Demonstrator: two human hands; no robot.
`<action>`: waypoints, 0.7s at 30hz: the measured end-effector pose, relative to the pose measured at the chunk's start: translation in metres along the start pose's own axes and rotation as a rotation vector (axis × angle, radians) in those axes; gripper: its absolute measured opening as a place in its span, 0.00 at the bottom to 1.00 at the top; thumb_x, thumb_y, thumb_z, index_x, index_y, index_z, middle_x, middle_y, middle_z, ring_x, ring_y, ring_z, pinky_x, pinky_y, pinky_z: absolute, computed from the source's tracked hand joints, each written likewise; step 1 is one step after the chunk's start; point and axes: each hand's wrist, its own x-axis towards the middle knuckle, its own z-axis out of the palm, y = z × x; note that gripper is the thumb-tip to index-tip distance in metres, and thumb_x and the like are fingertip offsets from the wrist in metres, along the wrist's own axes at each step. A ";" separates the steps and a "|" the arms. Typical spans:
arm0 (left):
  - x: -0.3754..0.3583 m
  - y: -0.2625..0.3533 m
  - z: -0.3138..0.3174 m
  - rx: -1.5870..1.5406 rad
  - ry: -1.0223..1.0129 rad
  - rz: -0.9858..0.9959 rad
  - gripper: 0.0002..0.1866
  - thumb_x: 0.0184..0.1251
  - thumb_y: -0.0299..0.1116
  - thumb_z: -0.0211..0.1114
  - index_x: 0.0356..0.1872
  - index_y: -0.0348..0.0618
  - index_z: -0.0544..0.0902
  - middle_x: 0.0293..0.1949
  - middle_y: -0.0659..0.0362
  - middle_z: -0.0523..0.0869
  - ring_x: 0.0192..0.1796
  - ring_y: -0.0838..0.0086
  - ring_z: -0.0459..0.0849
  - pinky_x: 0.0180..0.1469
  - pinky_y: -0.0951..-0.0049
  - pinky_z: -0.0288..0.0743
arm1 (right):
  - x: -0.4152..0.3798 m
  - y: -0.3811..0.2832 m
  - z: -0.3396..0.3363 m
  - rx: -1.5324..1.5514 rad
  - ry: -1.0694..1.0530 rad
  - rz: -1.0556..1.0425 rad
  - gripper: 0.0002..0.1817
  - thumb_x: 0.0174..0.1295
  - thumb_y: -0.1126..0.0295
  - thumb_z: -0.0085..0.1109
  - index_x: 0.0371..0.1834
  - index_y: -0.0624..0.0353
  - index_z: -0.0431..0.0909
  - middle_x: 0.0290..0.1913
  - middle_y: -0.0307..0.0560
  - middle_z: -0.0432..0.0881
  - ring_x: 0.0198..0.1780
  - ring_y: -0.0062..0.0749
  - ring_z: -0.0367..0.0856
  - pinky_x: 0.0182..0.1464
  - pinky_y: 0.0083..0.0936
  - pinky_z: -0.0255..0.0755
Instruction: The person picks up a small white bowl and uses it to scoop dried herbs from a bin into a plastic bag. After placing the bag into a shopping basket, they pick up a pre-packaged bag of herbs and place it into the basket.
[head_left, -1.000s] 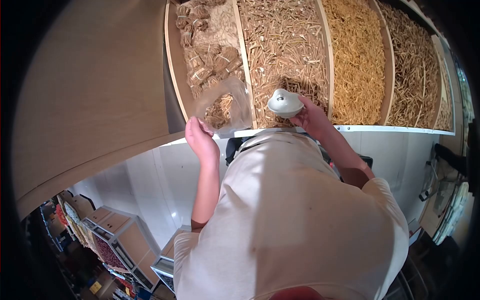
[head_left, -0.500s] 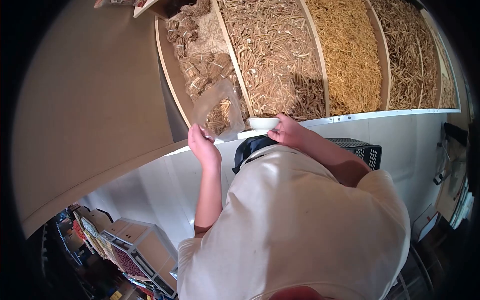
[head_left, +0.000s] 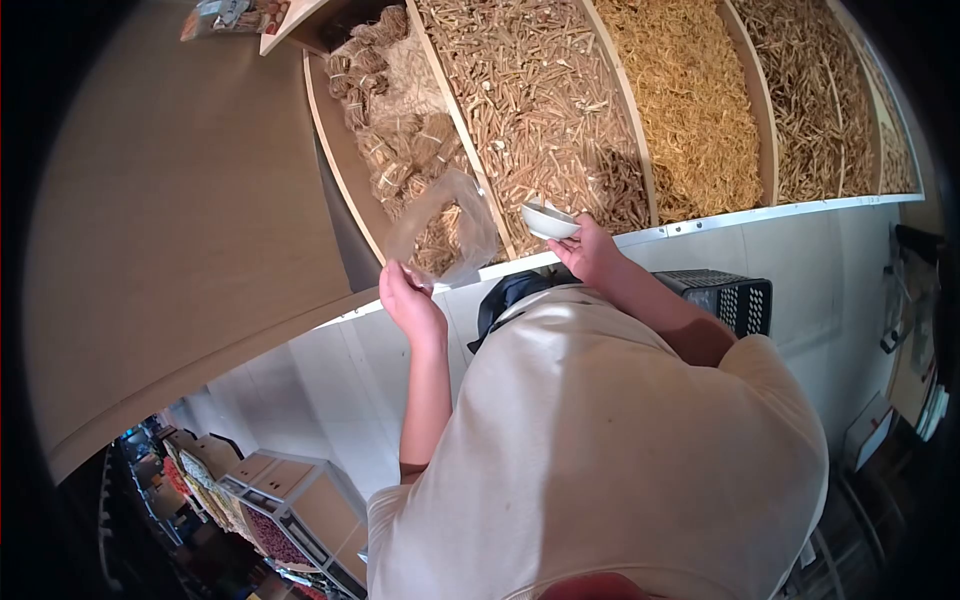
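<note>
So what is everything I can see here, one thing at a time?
wooden bins: at least four, pale wood dividers, along the top
tied bundles: many, brown, leftmost bin
dried stick pieces: one heap, brown, second bin
yellow shreds: one heap, golden, third bin
plastic bag: one, clear, some dried pieces inside, over the bin edge
small bowl: one, white, at the second bin's front
crate: one, black, below the bins
left hand: grip on the bag
right hand: grip on the bowl

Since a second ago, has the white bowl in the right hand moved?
Yes. The white bowl in the right hand has turned from mouth-down to mouth-up and now sits lower, near the bin's front rail.
</note>
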 end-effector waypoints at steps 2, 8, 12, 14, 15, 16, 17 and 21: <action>-0.002 -0.001 0.000 -0.011 0.000 0.009 0.15 0.76 0.38 0.49 0.25 0.49 0.67 0.19 0.68 0.66 0.20 0.85 0.60 0.22 0.81 0.52 | -0.006 -0.008 0.005 -0.061 0.023 0.008 0.19 0.73 0.66 0.39 0.59 0.68 0.63 0.61 0.61 0.68 0.65 0.46 0.68 0.67 0.41 0.69; 0.000 -0.004 0.000 -0.032 -0.039 0.018 0.15 0.76 0.37 0.50 0.25 0.48 0.67 0.19 0.68 0.66 0.19 0.85 0.60 0.21 0.81 0.52 | -0.013 -0.026 0.016 -0.131 -0.026 -0.110 0.20 0.73 0.65 0.40 0.61 0.68 0.62 0.62 0.61 0.66 0.65 0.48 0.69 0.66 0.42 0.70; 0.003 -0.006 0.001 -0.044 -0.049 0.022 0.15 0.76 0.37 0.49 0.25 0.48 0.67 0.18 0.68 0.65 0.19 0.85 0.60 0.22 0.81 0.52 | 0.002 -0.032 0.013 -0.160 -0.058 -0.104 0.21 0.73 0.63 0.43 0.62 0.67 0.61 0.63 0.61 0.66 0.65 0.49 0.69 0.65 0.43 0.71; 0.004 -0.006 0.002 -0.047 -0.050 0.020 0.15 0.76 0.37 0.49 0.25 0.48 0.67 0.18 0.68 0.65 0.20 0.85 0.60 0.22 0.81 0.52 | 0.006 -0.033 0.015 -0.120 -0.019 -0.078 0.23 0.72 0.61 0.45 0.64 0.65 0.61 0.63 0.60 0.65 0.65 0.48 0.68 0.63 0.45 0.72; 0.004 -0.006 0.002 -0.045 -0.047 0.015 0.15 0.76 0.37 0.49 0.25 0.48 0.67 0.18 0.68 0.65 0.20 0.85 0.60 0.22 0.81 0.52 | 0.004 -0.033 0.017 -0.122 -0.019 -0.082 0.23 0.72 0.61 0.45 0.64 0.65 0.61 0.63 0.60 0.65 0.65 0.48 0.68 0.63 0.45 0.72; 0.004 -0.006 0.002 -0.049 -0.048 0.014 0.15 0.76 0.37 0.49 0.25 0.48 0.67 0.18 0.68 0.65 0.20 0.85 0.60 0.22 0.81 0.52 | 0.002 -0.031 0.020 -0.100 0.005 -0.095 0.23 0.73 0.61 0.45 0.64 0.65 0.61 0.63 0.59 0.66 0.65 0.48 0.69 0.63 0.45 0.72; 0.005 -0.007 0.002 -0.058 -0.052 0.011 0.15 0.76 0.37 0.49 0.25 0.48 0.67 0.18 0.68 0.66 0.20 0.85 0.60 0.22 0.81 0.52 | 0.000 -0.029 0.023 -0.078 0.028 -0.107 0.23 0.73 0.60 0.44 0.63 0.64 0.62 0.63 0.59 0.67 0.64 0.48 0.70 0.63 0.45 0.73; 0.008 -0.012 -0.001 -0.087 -0.113 0.014 0.15 0.76 0.36 0.48 0.25 0.48 0.67 0.18 0.68 0.66 0.19 0.85 0.60 0.22 0.81 0.53 | 0.000 -0.029 0.027 -0.193 -0.017 -0.199 0.23 0.74 0.59 0.44 0.63 0.65 0.62 0.60 0.58 0.71 0.61 0.48 0.73 0.62 0.44 0.72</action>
